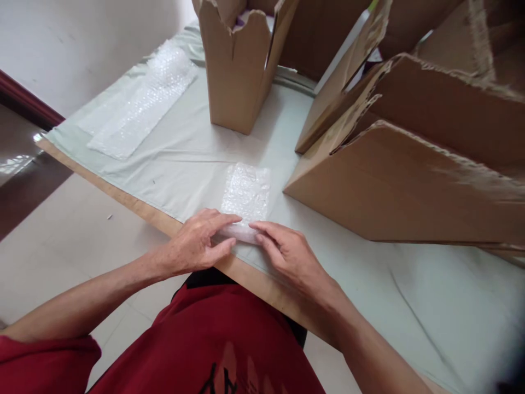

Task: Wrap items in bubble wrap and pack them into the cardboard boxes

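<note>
A: Count, please.
B: Two hands. The left hand (197, 243) and right hand (287, 254) are both at the near table (123, 200) edge, fingertips almost meeting.
A: State?
B: Both are pinched on the near end of one bubble wrap sheet (247, 191), fingers on top and thumbs at the edge. That end looks folded or rolled up.
A: Where's the sheet?
B: Flat on the pale green cloth (197, 158), centre near, with its far end pointing at the boxes.
A: More wrap?
B: One bubble wrap pile (143, 104) far left. The strips overlap, at least two, but I can't tell the exact number.
A: Boxes?
B: One narrow box (235, 82) stands upright, far centre, with its flaps open. One big box (402, 186) is on the right with torn edges. More cardboard (328, 33) sits behind, but the frame crops it, so there's no count.
A: Anything hidden?
B: I can't tell if anything is inside the fold. The box contents are mostly out of sight. The big box's right side is cut off. The near right table corner is blurred. A red shirt (229, 339) covers the bottom of the view.
</note>
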`<state>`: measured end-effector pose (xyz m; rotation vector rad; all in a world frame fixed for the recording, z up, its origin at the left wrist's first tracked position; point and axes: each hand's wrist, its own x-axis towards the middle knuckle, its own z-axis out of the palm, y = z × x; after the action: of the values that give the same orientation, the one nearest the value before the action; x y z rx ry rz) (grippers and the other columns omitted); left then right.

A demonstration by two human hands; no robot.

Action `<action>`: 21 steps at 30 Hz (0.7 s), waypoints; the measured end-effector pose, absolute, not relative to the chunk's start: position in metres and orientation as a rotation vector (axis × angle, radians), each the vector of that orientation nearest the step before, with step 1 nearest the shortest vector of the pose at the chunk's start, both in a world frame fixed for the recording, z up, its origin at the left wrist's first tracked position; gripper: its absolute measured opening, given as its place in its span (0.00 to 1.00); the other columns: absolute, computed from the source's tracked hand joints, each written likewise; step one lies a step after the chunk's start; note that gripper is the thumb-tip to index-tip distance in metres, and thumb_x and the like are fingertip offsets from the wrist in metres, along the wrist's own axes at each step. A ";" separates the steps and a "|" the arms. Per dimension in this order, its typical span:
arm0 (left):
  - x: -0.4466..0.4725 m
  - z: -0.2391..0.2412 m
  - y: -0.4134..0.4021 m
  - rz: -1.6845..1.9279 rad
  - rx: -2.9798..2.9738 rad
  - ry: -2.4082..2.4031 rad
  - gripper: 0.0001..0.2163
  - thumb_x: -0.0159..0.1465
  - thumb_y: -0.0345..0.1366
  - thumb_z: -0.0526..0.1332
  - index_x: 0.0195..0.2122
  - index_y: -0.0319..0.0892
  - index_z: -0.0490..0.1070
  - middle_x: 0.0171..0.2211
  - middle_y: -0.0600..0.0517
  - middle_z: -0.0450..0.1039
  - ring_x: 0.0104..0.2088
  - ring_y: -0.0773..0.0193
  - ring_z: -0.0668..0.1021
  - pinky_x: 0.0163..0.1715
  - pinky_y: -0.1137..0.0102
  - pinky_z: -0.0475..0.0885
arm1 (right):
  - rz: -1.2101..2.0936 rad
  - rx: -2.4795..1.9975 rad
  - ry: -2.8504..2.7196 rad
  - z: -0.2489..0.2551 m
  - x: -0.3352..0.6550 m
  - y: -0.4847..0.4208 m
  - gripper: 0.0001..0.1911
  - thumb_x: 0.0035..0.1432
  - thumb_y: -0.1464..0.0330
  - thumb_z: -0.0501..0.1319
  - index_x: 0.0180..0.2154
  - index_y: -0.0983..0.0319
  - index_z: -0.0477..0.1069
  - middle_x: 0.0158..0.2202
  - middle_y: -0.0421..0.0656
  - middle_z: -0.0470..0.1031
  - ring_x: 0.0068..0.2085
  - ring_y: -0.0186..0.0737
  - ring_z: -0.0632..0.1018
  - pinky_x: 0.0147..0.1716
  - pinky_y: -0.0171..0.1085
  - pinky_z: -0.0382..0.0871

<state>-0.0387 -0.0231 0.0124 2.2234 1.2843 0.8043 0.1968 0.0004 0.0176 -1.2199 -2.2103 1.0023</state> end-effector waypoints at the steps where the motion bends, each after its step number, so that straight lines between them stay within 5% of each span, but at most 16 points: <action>1: -0.038 0.011 -0.022 0.810 2.183 1.329 0.15 0.68 0.34 0.59 0.53 0.39 0.75 0.40 0.46 0.82 0.36 0.60 0.81 0.33 0.67 0.76 | 1.063 -1.258 -2.163 0.018 0.196 0.003 0.14 0.70 0.71 0.57 0.51 0.57 0.77 0.47 0.41 0.84 0.46 0.43 0.83 0.48 0.43 0.76; 4: -0.034 0.006 -0.014 0.818 2.094 1.427 0.16 0.68 0.33 0.58 0.55 0.39 0.75 0.38 0.48 0.82 0.31 0.63 0.80 0.30 0.70 0.76 | 0.981 -1.275 -2.087 0.016 0.196 0.004 0.12 0.68 0.71 0.59 0.49 0.57 0.77 0.47 0.42 0.83 0.45 0.43 0.83 0.46 0.41 0.77; 9: -0.028 0.001 -0.002 0.769 2.093 1.490 0.18 0.66 0.30 0.58 0.56 0.38 0.74 0.36 0.49 0.81 0.27 0.65 0.78 0.32 0.68 0.77 | 0.251 -1.103 -2.177 0.010 0.204 -0.014 0.12 0.67 0.73 0.62 0.51 0.61 0.74 0.55 0.52 0.78 0.54 0.49 0.79 0.50 0.47 0.73; 14: -0.028 0.003 -0.004 0.737 2.172 1.510 0.17 0.66 0.29 0.59 0.56 0.38 0.74 0.35 0.50 0.80 0.26 0.65 0.77 0.31 0.69 0.77 | 0.175 -0.934 -2.499 0.000 0.200 -0.013 0.13 0.69 0.74 0.60 0.53 0.64 0.74 0.56 0.50 0.80 0.58 0.51 0.76 0.52 0.49 0.68; 21: -0.041 0.018 0.015 0.813 2.431 1.317 0.14 0.69 0.32 0.58 0.53 0.36 0.76 0.53 0.39 0.78 0.53 0.50 0.78 0.54 0.54 0.76 | 0.203 -0.889 -2.488 0.007 0.197 -0.001 0.17 0.68 0.80 0.54 0.52 0.63 0.76 0.52 0.46 0.83 0.56 0.49 0.78 0.54 0.49 0.64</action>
<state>-0.0407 0.0148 0.0185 2.4308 1.3173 0.8129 0.1966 -0.0012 0.0070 -0.8892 -2.4883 0.2029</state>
